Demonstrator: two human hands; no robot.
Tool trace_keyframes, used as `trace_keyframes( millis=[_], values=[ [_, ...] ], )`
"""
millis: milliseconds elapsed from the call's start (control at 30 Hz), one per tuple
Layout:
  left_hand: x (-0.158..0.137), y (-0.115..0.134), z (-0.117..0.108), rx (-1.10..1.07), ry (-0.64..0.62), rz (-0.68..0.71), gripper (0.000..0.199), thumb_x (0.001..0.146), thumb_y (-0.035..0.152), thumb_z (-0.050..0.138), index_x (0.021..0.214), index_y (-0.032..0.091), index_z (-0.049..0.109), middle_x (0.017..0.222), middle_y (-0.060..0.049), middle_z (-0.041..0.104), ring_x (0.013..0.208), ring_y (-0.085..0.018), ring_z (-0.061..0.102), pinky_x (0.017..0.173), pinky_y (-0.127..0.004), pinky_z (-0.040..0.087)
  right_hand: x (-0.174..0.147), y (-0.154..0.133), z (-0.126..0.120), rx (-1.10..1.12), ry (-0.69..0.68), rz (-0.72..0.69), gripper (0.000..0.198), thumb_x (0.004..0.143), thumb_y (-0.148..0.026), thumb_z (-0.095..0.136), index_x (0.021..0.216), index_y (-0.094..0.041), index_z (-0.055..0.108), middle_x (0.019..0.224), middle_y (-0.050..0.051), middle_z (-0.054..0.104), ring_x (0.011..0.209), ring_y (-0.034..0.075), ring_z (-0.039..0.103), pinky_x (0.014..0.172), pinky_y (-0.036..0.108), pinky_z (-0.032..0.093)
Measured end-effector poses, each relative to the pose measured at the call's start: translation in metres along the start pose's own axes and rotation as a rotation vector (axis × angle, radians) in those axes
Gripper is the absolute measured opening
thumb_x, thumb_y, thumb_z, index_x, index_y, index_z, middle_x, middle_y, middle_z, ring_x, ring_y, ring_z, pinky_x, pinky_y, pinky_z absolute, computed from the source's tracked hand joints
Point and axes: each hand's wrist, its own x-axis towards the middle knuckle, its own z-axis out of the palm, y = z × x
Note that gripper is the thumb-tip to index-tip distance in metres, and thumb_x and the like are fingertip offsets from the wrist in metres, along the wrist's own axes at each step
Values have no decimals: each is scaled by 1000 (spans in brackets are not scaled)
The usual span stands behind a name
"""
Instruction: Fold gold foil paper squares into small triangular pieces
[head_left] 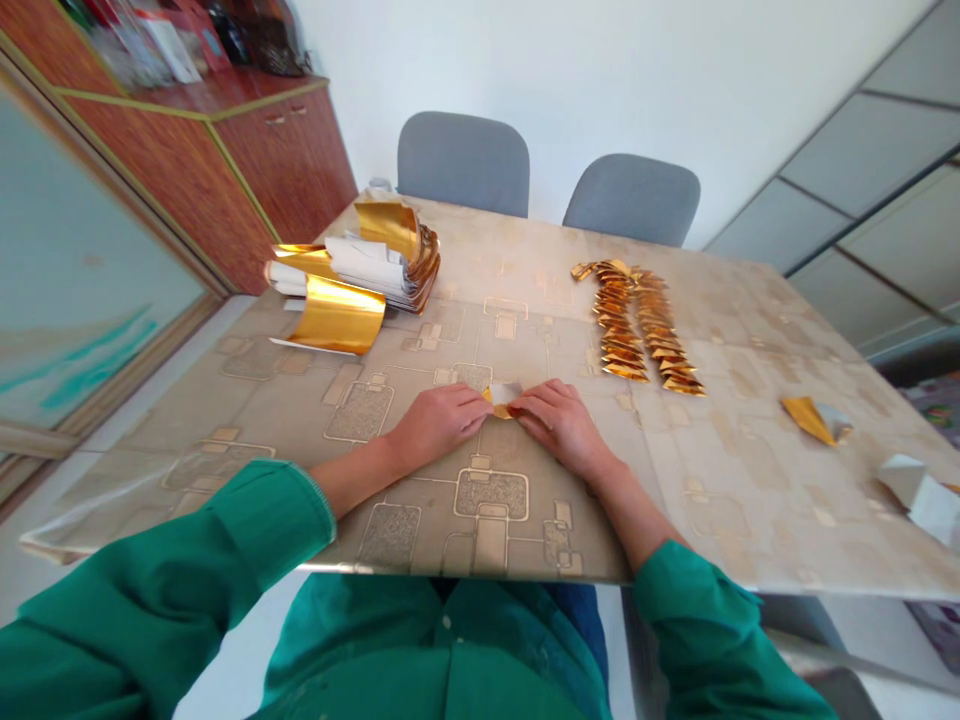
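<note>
Between my hands, just above the patterned tablecloth, is a small piece of gold foil paper (504, 397) with a pale underside, partly folded. My left hand (444, 420) pinches its left end. At the right end, the fingers of my right hand (561, 424) are closed on the same paper. A pile of gold foil paper sheets (341, 310), gold on one face and white on the other, lies curled at the back left. Two rows of folded gold foil pieces (621, 325) stand packed together at the back right.
A loose gold piece (811, 419) and crumpled white paper (924, 495) lie on the table's (720, 480) right side. Two grey chairs (463, 160) stand behind the far edge. A reddish wooden cabinet (289, 170) is at the left, beyond the table.
</note>
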Motion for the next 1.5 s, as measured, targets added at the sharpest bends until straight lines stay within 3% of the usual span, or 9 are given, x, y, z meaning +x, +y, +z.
trace_keyframes(
  millis=[267, 500, 667, 867, 1100, 1500],
  values=[
    [-1, -1, -1, -89, -26, -31, 15, 97, 24, 55, 99, 18, 68, 93, -4, 70, 89, -18, 62, 81, -29, 51, 3, -4, 6, -52, 21, 48, 25, 101, -32, 48, 98, -26, 72, 97, 7, 70, 94, 23, 55, 83, 39, 44],
    [-2, -1, 0, -47, -10, -45, 25, 101, 24, 47, 96, 18, 70, 92, -5, 71, 86, -18, 62, 77, -30, 51, 0, -5, 10, -62, 124, 101, 19, 97, -28, 55, 97, -26, 74, 116, 11, 59, 106, 26, 51, 91, 41, 46],
    [0, 0, -1, -76, -19, -81, 23, 101, 24, 48, 98, 18, 70, 91, -5, 69, 87, -18, 61, 79, -30, 49, 1, -5, 10, -31, 62, 83, 21, 100, -31, 51, 99, -26, 71, 100, 6, 70, 97, 23, 54, 84, 40, 43],
    [1, 1, -3, -181, 3, -192, 17, 99, 23, 49, 96, 17, 65, 90, -5, 67, 87, -20, 60, 79, -33, 49, 4, -6, 6, 2, 30, 92, 20, 101, -29, 48, 101, -25, 67, 100, 5, 71, 95, 23, 54, 83, 38, 40],
    [4, 2, -2, -291, 40, -405, 4, 92, 16, 55, 92, 18, 58, 84, -2, 65, 77, -17, 60, 71, -29, 48, 12, -2, 12, 94, 63, 200, 13, 99, -30, 53, 98, -25, 65, 94, 3, 71, 91, 22, 58, 87, 39, 38],
    [5, 0, -4, -319, 1, -448, 4, 92, 19, 59, 91, 18, 63, 81, -1, 64, 78, -18, 58, 73, -30, 43, 24, -3, 16, 195, 110, 319, 4, 92, -24, 62, 91, -24, 66, 80, 0, 69, 83, 20, 56, 83, 34, 37]
  ],
)
